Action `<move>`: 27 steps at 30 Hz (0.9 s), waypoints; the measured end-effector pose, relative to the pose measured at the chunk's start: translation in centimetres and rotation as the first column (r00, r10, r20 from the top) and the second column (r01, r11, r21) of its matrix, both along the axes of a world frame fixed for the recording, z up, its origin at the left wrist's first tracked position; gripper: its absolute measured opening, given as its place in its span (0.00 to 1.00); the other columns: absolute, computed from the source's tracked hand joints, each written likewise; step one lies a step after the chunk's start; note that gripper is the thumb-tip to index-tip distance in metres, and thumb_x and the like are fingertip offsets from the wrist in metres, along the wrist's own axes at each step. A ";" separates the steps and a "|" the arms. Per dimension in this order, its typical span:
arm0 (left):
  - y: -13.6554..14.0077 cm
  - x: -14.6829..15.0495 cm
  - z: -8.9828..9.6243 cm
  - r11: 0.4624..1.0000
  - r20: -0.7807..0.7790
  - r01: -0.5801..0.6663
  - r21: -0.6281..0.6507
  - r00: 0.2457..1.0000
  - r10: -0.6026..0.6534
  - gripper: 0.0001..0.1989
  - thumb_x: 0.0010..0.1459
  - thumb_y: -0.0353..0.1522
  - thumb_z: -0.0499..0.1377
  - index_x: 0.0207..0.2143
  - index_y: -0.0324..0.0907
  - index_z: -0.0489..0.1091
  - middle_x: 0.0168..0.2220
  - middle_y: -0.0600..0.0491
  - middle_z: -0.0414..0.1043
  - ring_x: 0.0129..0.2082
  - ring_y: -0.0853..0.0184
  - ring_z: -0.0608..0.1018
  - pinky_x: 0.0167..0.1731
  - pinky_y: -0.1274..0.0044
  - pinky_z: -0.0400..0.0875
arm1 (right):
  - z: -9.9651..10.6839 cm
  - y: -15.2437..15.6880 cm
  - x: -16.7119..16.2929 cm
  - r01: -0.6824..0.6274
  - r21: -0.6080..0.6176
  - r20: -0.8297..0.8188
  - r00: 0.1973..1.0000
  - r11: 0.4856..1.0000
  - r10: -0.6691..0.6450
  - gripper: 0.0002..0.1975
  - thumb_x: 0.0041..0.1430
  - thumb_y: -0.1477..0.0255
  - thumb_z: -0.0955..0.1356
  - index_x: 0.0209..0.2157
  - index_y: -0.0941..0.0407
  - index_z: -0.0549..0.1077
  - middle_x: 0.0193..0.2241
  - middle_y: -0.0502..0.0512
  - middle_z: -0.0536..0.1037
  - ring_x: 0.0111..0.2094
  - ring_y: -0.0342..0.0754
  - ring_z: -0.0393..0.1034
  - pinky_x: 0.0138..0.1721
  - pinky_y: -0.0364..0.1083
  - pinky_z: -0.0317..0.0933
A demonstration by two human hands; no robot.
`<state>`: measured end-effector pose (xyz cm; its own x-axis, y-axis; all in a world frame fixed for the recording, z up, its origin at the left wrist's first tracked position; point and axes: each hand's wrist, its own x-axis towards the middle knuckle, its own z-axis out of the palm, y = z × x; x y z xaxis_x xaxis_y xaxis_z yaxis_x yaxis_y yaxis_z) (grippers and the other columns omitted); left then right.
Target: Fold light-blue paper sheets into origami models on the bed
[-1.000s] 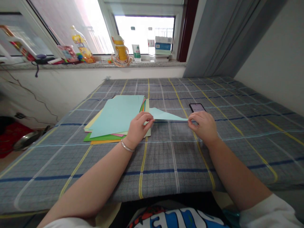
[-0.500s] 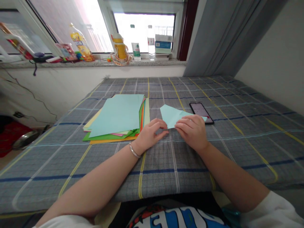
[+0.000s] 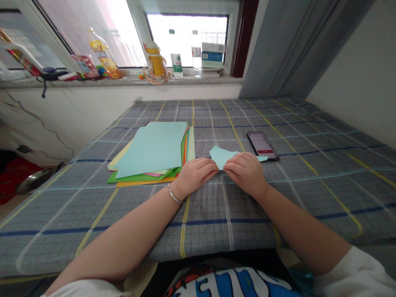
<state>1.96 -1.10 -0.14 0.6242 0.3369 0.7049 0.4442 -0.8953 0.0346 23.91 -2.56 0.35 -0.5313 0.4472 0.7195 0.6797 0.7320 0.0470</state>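
Note:
A folded sheet of light blue paper (image 3: 220,156) is held between my two hands above the checked cloth. My left hand (image 3: 198,173) is closed, its thumb and fingers pinching the paper's near left corner. Close beside it, my right hand (image 3: 246,173) pinches the near edge, fingers curled over the top. A pointed end of the paper sticks out to the right, past my right hand. The paper's middle is hidden by my right fingers. Left of my hands lies a stack of coloured paper (image 3: 154,148) with a light blue sheet on top.
A phone (image 3: 262,147) lies just beyond my right hand. The plaid cloth (image 3: 297,189) covers the surface. Along the windowsill (image 3: 204,81) stand a yellow cup (image 3: 156,62), a juice bottle (image 3: 103,53), a tube (image 3: 177,65), water bottles and boxes (image 3: 212,55).
The upright part of the light blue paper has come down lower toward me. My hands have drawn slightly closer together, and the left fingers have closed onto the paper.

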 end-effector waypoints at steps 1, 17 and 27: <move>0.0 0.1 0.0 1.000 -0.020 0.004 0.010 1.000 -0.004 0.05 0.66 0.31 0.55 0.38 0.41 0.69 0.36 0.52 0.76 0.36 0.70 0.77 0.39 0.78 0.73 | 0.0 0.0 -0.1 -0.003 0.005 0.011 1.000 1.000 0.003 0.07 0.63 0.69 0.67 0.30 0.52 0.75 0.31 0.48 0.81 0.37 0.46 0.70 0.41 0.48 0.58; -0.3 0.1 0.6 0.999 -0.106 0.032 0.043 0.994 -0.027 0.07 0.66 0.32 0.54 0.36 0.41 0.69 0.36 0.53 0.76 0.35 0.71 0.76 0.37 0.79 0.72 | 0.2 -0.5 -0.4 -0.025 0.095 0.069 0.997 0.995 0.018 0.09 0.62 0.72 0.68 0.27 0.52 0.75 0.30 0.46 0.80 0.35 0.46 0.67 0.39 0.48 0.57; 0.0 -0.8 0.7 0.998 -0.082 0.026 0.054 0.996 -0.021 0.07 0.65 0.33 0.56 0.35 0.41 0.70 0.35 0.54 0.76 0.33 0.71 0.76 0.35 0.80 0.70 | 0.3 -0.7 -0.3 -0.011 0.110 0.071 0.997 0.994 0.003 0.09 0.62 0.73 0.67 0.27 0.53 0.74 0.30 0.46 0.80 0.34 0.45 0.67 0.40 0.48 0.57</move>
